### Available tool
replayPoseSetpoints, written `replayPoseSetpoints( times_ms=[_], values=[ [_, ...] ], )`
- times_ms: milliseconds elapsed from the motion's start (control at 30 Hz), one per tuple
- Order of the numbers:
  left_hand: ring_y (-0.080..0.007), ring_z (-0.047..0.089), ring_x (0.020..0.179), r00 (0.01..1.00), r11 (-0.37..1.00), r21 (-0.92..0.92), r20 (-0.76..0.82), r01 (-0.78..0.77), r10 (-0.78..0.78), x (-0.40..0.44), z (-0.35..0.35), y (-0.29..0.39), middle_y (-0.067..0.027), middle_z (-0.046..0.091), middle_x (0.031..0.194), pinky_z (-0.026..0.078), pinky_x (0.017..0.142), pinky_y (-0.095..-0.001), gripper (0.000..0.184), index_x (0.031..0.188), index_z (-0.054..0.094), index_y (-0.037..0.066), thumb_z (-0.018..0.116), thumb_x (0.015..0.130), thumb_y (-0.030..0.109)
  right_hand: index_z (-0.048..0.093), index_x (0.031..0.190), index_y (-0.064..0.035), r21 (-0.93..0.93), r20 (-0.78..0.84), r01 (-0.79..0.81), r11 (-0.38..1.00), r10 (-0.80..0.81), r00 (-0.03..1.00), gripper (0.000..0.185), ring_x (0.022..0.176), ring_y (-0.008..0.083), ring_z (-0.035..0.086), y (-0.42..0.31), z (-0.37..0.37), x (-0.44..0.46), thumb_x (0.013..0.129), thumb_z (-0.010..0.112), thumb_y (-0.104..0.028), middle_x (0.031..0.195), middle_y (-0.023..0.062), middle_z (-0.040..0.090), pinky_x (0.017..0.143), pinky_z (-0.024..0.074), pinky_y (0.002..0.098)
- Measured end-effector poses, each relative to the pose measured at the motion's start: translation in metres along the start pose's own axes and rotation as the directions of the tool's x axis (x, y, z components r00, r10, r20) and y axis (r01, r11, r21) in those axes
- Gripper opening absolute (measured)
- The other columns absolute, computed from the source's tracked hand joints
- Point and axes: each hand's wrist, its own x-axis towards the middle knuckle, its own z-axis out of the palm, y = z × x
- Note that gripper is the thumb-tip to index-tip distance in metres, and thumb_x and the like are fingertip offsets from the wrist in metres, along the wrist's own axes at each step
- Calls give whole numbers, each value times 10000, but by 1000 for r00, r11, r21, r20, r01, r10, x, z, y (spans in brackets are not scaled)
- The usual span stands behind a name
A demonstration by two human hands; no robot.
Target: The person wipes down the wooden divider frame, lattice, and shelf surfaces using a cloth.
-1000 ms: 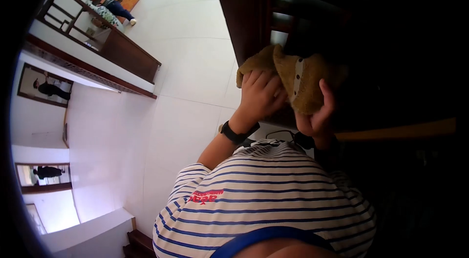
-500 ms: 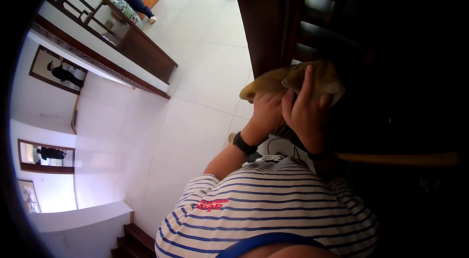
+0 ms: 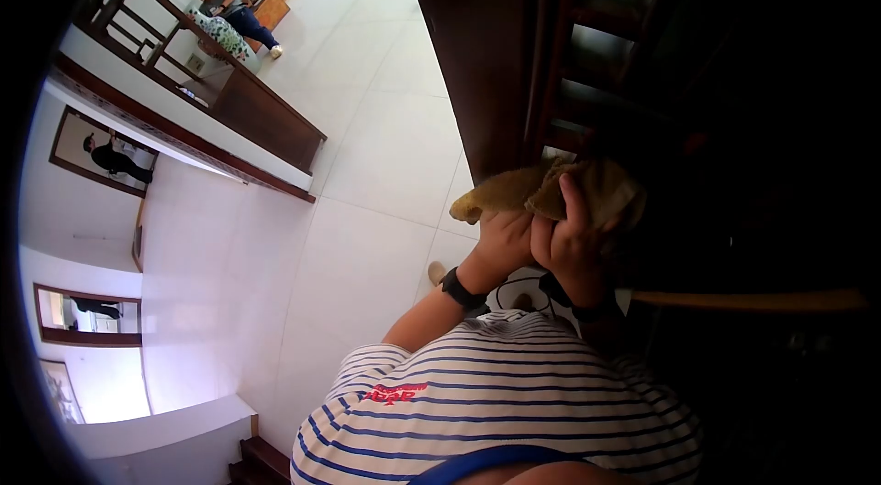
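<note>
A yellow-brown cloth is bunched in front of the dark wooden lattice panel. My left hand grips its near side, with the fingertips tucked under the fabric, and one end of the cloth hangs out to the left. Right beside it, my right hand is closed on the folded middle, one finger pointing up over the fabric. The two hands touch or nearly touch. Deep shadow hides the right side of the cloth and part of my right hand.
Pale floor tiles stretch to the left. A dark wooden railing runs there, with a seated person beyond it by a patterned vase. A wooden edge crosses the dark right side. Dark steps lie at lower left.
Both hands and the cloth sit slightly lower in view. My right hand's raised finger is more bent and the cloth is more bunched. The room has shifted somewhat with the camera.
</note>
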Motion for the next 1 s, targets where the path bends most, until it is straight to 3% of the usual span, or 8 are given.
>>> replayPoseSetpoints(
  times_ms=[267,367,433,533,667,833,900,1000],
  values=[
    [-276,603,908,987,1000,4,160,5,-6,-10,-1,-5,-93,619,1029,445,825,-389,301,997,635,50,634,703,116,563,1132,-75,239,130,-123,963,94,987,389,1076,365,513,22,21,-51,763,543,-194,1175,209,531,936,384,493],
    [-266,588,949,985,998,26,167,-51,46,-21,5,-15,-85,613,1037,444,822,-392,318,1026,626,61,628,713,119,578,1091,-75,-178,250,290,940,-242,938,361,1069,345,525,32,26,-68,761,581,-219,1167,190,534,914,420,459],
    [-266,583,959,981,997,30,185,-67,60,-21,5,-17,-82,612,1040,442,824,-391,329,1040,621,63,626,718,128,564,1086,-85,-261,246,335,905,-273,930,350,1058,352,531,32,29,-70,769,595,-230,1157,176,538,923,417,448],
    [-276,577,963,974,999,-25,224,24,-18,-19,7,-21,-83,609,1044,436,833,-387,335,1060,612,62,616,737,153,431,1152,-16,-36,54,100,994,-98,994,435,820,385,603,25,26,-60,787,604,-178,906,209,609,693,513,404],
    [-286,561,981,961,976,-144,246,164,-125,-18,9,-19,-101,593,1076,429,843,-381,363,1107,584,64,603,763,179,426,1136,-28,22,208,-2,1000,-3,978,468,799,386,603,28,28,-77,755,646,-187,908,205,595,689,511,423],
    [-280,541,1008,888,842,-363,382,398,-255,-33,20,-27,-98,573,1104,425,842,-378,380,1122,560,75,608,767,200,424,1147,-30,0,84,146,989,-146,986,558,795,349,617,39,44,-87,719,684,-277,932,192,593,697,510,427],
    [-278,538,1000,914,971,-132,382,201,-137,-53,31,-32,-86,574,1086,428,831,-371,375,1110,555,80,612,765,215,435,1152,-40,-94,145,166,982,-151,978,579,801,346,618,38,40,-89,723,671,-348,940,188,595,699,510,429],
    [-279,543,984,927,979,-58,334,197,-167,-67,35,-29,-87,574,1068,433,817,-378,375,1108,553,84,615,764,220,451,1176,-68,-159,182,181,970,-152,972,603,804,349,619,37,42,-85,733,640,-432,943,181,599,694,512,429]
  ],
)
